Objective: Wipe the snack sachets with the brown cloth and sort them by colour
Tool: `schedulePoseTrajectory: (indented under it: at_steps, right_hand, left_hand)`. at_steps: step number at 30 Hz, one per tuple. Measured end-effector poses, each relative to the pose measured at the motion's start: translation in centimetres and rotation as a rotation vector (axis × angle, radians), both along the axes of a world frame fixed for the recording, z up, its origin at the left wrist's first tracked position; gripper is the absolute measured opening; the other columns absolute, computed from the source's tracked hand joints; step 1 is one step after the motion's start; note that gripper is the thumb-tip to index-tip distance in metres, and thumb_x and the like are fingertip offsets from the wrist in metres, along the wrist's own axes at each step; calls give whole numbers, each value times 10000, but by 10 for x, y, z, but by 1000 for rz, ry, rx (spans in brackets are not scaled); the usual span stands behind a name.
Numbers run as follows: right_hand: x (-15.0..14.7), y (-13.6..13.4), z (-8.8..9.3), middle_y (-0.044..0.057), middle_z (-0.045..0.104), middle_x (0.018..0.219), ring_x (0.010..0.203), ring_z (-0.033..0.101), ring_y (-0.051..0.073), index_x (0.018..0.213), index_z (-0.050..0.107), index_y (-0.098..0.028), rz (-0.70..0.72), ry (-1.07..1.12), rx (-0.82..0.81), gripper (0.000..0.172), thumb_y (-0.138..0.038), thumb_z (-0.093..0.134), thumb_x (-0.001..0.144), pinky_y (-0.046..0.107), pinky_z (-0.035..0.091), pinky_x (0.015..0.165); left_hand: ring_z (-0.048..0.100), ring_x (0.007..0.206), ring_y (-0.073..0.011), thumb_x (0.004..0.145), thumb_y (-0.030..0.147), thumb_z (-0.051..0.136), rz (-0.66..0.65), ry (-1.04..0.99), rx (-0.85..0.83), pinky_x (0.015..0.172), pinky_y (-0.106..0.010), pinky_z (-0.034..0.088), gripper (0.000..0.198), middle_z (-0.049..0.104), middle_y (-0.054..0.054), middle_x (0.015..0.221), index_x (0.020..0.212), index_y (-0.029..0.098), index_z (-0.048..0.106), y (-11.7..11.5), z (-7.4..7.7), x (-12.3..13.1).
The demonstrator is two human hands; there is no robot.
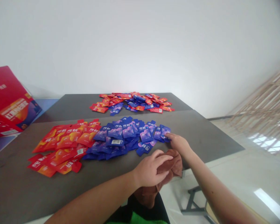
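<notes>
My left hand (pixel 150 169) is closed round a bunched brown cloth (pixel 175 160) at the table's near edge. Some of the cloth hangs down over my lap. Farther right, my right hand (pixel 179 144) has its fingertips on a blue packet (pixel 165 130) at the right end of a pile of blue packets (pixel 116 140). The thumb is mostly hidden, but the fingers look pinched on that packet's edge. Directly left of the blue pile lies a pile of red-orange packets (pixel 70 137), several of them overlapping.
Toward the back of the grey table (pixel 189 124), a mixed heap of red and blue packets (pixel 135 101) lies near the white wall (pixel 140 46). A red printed box (pixel 11 102) stands at the far left. Below the table's right side shows a metal stool leg (pixel 193 202).
</notes>
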State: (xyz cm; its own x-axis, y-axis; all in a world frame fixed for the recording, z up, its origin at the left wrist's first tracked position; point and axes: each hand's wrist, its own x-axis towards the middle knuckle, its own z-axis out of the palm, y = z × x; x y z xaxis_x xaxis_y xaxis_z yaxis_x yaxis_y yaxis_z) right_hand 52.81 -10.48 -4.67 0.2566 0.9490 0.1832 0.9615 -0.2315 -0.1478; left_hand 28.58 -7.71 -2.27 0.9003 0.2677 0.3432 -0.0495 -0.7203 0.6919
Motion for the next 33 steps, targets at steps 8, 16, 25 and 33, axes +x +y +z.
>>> schedulePoseTrajectory:
  at_steps: [8, 16, 25, 33]
  right_hand:
    - [12, -12, 7, 98, 671, 1199, 1088, 638, 222, 1228, 611, -190, -30, 79, 95, 395, -159, 431, 877, 362, 492, 943]
    - [22, -6, -14, 153, 632, 1226, 1158, 586, 270, 1223, 587, -157, 148, 159, 232, 415, -385, 526, 882, 448, 442, 1014]
    - [29, 12, 0, 164, 610, 1215, 1143, 578, 304, 1231, 570, -170, 117, 87, 327, 489, -487, 543, 860, 492, 437, 1002]
    - [23, 95, 35, 199, 512, 1340, 1235, 505, 313, 1365, 421, -133, 242, 58, 289, 647, -467, 585, 837, 482, 394, 1043]
  left_hand:
    - [572, 1108, -208, 808, 239, 604, 44, 28, -36, 988, -356, 472, 499, 502, -64, 1270, 1294, 263, 490, -2, 1, 2]
    - [558, 1139, -208, 820, 242, 594, 35, -16, 25, 980, -341, 472, 509, 489, -80, 1281, 1312, 262, 464, 10, 19, -26]
    - [566, 1134, -216, 801, 220, 598, 99, -49, 44, 973, -348, 481, 514, 493, -92, 1284, 1296, 257, 463, 31, -4, -50]
    - [559, 1149, -218, 798, 257, 616, 96, 13, 0, 991, -335, 467, 537, 486, -85, 1302, 1310, 256, 455, 34, -2, -43]
